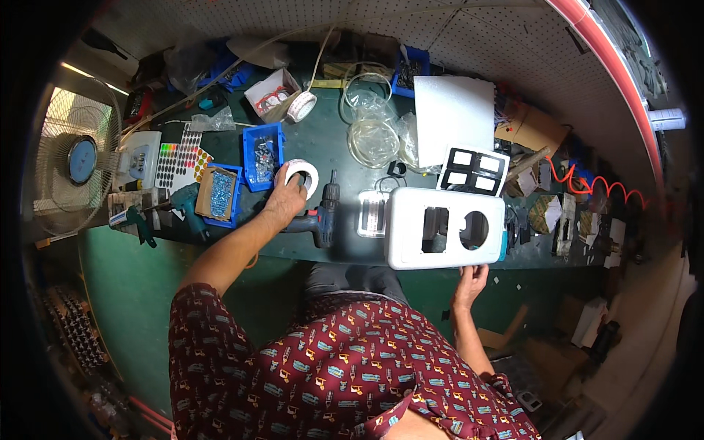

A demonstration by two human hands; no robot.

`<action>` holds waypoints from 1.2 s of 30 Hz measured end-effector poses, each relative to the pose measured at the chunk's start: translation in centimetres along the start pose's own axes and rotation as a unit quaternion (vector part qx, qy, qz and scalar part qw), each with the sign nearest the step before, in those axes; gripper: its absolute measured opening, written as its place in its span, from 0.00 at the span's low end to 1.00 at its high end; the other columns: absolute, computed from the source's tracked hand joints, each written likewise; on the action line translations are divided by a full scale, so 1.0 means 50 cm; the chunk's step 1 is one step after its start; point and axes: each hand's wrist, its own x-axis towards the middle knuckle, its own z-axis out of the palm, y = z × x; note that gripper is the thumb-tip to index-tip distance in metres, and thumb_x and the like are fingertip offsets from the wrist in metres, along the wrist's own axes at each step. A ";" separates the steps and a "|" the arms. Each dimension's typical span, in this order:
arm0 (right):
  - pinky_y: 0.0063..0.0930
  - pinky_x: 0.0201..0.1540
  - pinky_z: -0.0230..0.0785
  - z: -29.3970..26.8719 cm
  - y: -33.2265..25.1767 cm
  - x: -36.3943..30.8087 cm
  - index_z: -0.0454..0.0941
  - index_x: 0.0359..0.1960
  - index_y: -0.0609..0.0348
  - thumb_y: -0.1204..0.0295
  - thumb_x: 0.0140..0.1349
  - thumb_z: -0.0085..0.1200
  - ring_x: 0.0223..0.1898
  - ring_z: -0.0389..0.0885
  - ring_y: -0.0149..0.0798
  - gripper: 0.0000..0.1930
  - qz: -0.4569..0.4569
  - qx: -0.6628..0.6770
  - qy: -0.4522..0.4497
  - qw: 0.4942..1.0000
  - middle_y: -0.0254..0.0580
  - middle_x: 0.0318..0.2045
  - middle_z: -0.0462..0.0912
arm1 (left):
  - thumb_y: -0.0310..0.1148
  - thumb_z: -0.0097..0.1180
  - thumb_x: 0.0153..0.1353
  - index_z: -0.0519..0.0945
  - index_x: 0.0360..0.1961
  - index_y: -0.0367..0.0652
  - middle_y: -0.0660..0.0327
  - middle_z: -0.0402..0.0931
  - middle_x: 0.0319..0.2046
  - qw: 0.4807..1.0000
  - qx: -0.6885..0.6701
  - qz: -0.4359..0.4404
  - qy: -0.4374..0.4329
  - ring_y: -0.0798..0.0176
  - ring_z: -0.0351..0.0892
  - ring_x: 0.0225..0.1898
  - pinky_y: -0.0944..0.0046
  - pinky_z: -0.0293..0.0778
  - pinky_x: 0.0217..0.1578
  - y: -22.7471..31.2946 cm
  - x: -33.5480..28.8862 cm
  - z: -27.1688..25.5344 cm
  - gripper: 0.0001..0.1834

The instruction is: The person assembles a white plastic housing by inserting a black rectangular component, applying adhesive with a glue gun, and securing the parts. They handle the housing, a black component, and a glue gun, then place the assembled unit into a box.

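My left hand [287, 198] is closed on a roll of white tape [311, 180], with fingertips at its open centre. Just right of it, a cordless drill [323, 217] lies on the bench, its bit pointing away from me. At the bench's front edge is a white plastic housing [409, 229] with a rectangular and a round cutout. My right hand [470, 284] holds this housing at its near edge, partly hidden under it. Behind the housing lies a sheet with black frames [475, 170], next to a white board [455, 110].
Blue bins of screws [220, 193] and small metal parts [261, 158] stand left of the tape. Further left are a green power tool [189, 209], sticker sheets [178, 163] and a fan [81, 158]. Coiled clear tubing [372, 143] lies behind; a red coiled hose [587, 180] hangs at right.
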 end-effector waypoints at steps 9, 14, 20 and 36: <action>0.26 0.43 0.73 0.108 -0.091 -0.093 0.81 0.45 0.69 0.76 0.61 0.61 0.36 0.81 0.31 0.12 0.085 -0.050 -0.345 0.933 0.38 0.33 0.84 | 0.37 0.62 0.56 0.82 0.42 0.41 0.55 0.81 0.36 0.975 -0.194 -0.098 0.044 0.52 0.77 0.50 0.26 0.35 0.69 0.024 -0.033 -0.177 0.15; 0.33 0.54 0.70 0.223 -0.149 -0.124 0.79 0.48 0.69 0.73 0.60 0.61 0.48 0.80 0.39 0.16 -0.015 -0.016 -0.459 0.888 0.47 0.45 0.84 | 0.49 0.58 0.62 0.78 0.51 0.43 0.50 0.79 0.43 0.877 -0.464 -0.095 0.078 0.47 0.75 0.54 0.27 0.33 0.69 0.215 -0.113 -0.211 0.24; 0.34 0.50 0.77 0.182 -0.123 -0.170 0.78 0.52 0.71 0.74 0.60 0.60 0.45 0.86 0.43 0.19 -0.109 -0.059 -0.479 0.869 0.54 0.45 0.86 | 0.44 0.62 0.62 0.79 0.51 0.42 0.51 0.79 0.44 0.844 -0.507 -0.163 0.061 0.49 0.75 0.55 0.29 0.34 0.70 0.376 -0.179 -0.237 0.21; 0.25 0.37 0.75 -0.006 -0.138 -0.175 0.81 0.44 0.68 0.72 0.56 0.65 0.32 0.82 0.28 0.16 -0.009 -0.033 -0.527 0.849 0.40 0.30 0.85 | 0.53 0.60 0.62 0.83 0.41 0.41 0.49 0.83 0.37 0.883 -0.431 -0.187 -0.003 0.50 0.82 0.46 0.36 0.49 0.66 0.461 -0.233 -0.318 0.24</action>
